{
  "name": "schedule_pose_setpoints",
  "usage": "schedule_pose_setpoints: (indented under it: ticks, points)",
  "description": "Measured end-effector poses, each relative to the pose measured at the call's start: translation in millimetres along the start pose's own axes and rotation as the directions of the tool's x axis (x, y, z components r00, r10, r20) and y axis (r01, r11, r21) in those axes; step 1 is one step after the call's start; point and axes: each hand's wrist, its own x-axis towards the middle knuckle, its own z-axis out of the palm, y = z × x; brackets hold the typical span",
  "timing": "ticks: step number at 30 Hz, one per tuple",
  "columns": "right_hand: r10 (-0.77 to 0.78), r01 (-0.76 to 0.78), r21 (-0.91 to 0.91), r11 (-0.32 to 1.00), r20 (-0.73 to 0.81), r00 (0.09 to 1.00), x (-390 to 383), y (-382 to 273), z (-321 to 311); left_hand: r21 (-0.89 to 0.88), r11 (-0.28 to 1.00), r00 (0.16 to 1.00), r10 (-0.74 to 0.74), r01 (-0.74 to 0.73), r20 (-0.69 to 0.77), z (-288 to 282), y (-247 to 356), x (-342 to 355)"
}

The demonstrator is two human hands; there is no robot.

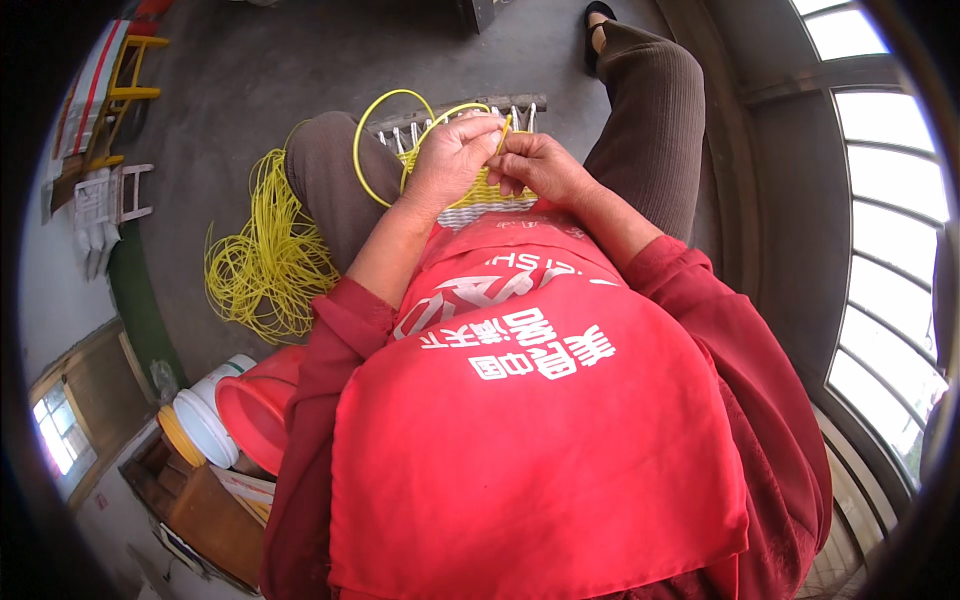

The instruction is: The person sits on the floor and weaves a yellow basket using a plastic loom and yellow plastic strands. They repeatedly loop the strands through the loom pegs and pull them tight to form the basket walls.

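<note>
Between my knees rests a woven piece (478, 213) in yellow and white, with a row of pale upright stakes along its far edge. My left hand (455, 158) is over the weave, fingers closed in a pinch on a yellow cord (357, 152) that loops out to the left. Close beside it, my right hand (548, 168) has its fingers bent together at a short upright length of the same cord, which shows between the two hands. The fingertips partly cover where the cord meets the weave.
A tangled heap of yellow cord (268, 255) lies on the grey floor by my left leg. Buckets and a red basin (258, 410) stand at the lower left. Yellow-framed stools (130, 92) are at the far left, and barred windows (885, 230) line the right.
</note>
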Motion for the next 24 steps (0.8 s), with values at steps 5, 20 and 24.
schedule_pose_setpoints:
  ticks: [5, 20, 24]
  points:
    - [0.113, -0.113, 0.007, 0.994, 0.003, 0.994, 2.6, 1.0, 1.8, -0.187, 0.957, 0.975, -0.213, 0.222, 0.066, 0.8, -9.6, 1.7]
    - [-0.015, -0.500, -0.745, 0.442, -0.564, 0.826, 54.5, 19.3, -19.3, 0.361, 0.874, 0.944, -0.273, 0.324, -0.187, -10.9, -59.2, 34.6]
    - [-0.081, -0.458, -0.737, 0.497, -0.565, 0.821, 55.9, 20.8, -19.6, 0.562, 0.786, 0.966, -0.189, 0.257, -0.177, -7.0, -59.9, 36.6]
